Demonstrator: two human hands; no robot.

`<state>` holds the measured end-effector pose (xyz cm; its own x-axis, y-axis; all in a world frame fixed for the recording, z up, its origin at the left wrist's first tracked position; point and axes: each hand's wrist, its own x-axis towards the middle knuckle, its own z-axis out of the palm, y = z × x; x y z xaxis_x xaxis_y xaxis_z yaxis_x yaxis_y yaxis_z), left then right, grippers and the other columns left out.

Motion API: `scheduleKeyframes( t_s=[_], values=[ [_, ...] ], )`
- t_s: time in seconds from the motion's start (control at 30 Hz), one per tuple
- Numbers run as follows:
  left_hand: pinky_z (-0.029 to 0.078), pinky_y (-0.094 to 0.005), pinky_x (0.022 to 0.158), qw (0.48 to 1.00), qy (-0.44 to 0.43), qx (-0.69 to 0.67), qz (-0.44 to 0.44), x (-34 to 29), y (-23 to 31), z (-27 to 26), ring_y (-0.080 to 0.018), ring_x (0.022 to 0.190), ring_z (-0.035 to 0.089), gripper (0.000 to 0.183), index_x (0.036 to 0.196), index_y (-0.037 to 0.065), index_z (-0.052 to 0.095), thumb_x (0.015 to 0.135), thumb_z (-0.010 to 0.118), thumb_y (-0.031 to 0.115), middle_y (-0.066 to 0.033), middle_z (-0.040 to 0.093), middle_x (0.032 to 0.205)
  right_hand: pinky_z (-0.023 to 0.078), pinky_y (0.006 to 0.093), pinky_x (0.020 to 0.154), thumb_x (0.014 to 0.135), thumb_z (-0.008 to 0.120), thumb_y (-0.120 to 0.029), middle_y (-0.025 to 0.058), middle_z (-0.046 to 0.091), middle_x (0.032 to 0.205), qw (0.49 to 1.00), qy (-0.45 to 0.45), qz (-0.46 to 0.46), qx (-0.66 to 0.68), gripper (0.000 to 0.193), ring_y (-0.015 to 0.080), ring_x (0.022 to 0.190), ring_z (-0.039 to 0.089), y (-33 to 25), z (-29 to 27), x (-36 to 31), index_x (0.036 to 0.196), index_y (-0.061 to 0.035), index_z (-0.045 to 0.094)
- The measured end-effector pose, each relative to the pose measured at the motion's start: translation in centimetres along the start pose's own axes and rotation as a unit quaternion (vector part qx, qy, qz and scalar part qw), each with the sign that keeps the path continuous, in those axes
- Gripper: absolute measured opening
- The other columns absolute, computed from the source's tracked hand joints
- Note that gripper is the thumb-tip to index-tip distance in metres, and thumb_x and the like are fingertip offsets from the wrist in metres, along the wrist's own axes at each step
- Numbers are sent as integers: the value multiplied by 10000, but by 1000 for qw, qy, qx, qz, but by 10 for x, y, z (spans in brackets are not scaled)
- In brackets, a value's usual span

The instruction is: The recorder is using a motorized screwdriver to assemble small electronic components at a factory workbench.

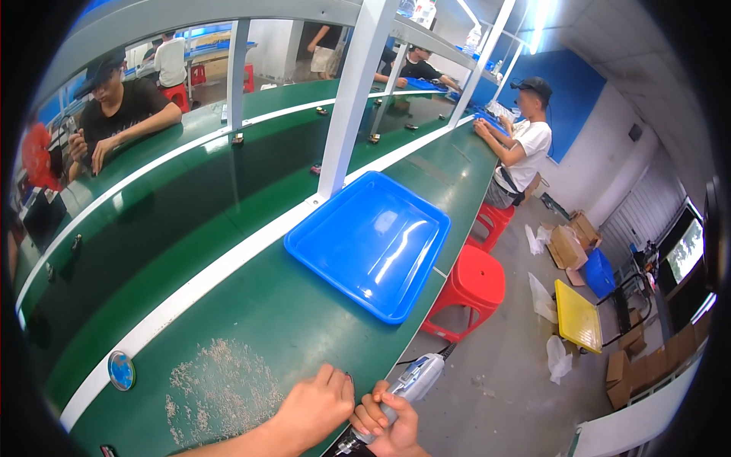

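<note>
Shavings [217, 388] scattered on green bench [304, 320], left of hands. Left hand [314, 407] pressed at bench edge, fingers curled over small part; grip unclear. Right hand [388, 426] just beside, wrapped around grey rotary tool [411, 385], tip toward left fingers. Blue tray [369, 244] beyond, well apart. Red stool [472, 286] at right.

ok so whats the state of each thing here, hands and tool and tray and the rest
left hand: resting on the green bench edge, pressing down on something small, too hidden to name
right hand: closed around the rotary tool
rotary tool: held at the bench edge, cord trailing off
blue tray: empty, flat on the bench
shavings: scattered on the bench
red stool: unoccupied
</note>
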<state>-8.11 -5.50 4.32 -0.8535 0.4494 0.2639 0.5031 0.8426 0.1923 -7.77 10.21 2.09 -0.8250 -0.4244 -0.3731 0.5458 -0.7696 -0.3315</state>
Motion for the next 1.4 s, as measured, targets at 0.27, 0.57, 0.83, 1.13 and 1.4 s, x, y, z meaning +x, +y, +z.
scheduleKeyframes(
  t_s=[0.27,0.57,0.83,1.13,1.4],
  values=[
    [552,-288,646,999,28,1,40,-3,11,1,-254,869,619,303,904,-97,637,646,628,63,-178,641,941,339,291,559,943,463,-193,12,397,559,997,-48,15,-54,117,141,501,395,-5,-12,9,857,-117,481],
    [553,-289,669,998,52,29,36,-6,19,-2,-274,901,622,369,939,-123,636,627,624,73,-231,651,1002,370,294,559,942,476,-184,16,411,562,997,-46,21,-57,109,143,492,413,-6,-12,5,878,-99,501],
    [537,-333,822,999,-6,39,20,-19,19,9,-335,1054,583,415,1099,-150,600,764,603,95,-295,583,1177,398,307,474,914,533,-236,1,376,513,979,-152,-40,-130,182,103,401,357,-49,0,18,888,-59,502],
    [558,-381,782,999,-3,29,20,-14,18,11,-374,1060,576,396,1071,-194,571,730,658,-13,-312,549,1198,364,268,450,1010,363,-292,-10,390,539,894,-324,-199,-236,265,98,401,370,-102,37,56,994,-60,490],
    [561,-399,786,999,14,41,25,-17,19,22,-389,1046,593,375,1038,-199,589,713,658,-24,-316,560,1174,368,254,481,1041,288,-391,-31,387,534,885,-323,-172,-287,389,78,417,364,-89,27,77,979,-91,529]
  ],
)
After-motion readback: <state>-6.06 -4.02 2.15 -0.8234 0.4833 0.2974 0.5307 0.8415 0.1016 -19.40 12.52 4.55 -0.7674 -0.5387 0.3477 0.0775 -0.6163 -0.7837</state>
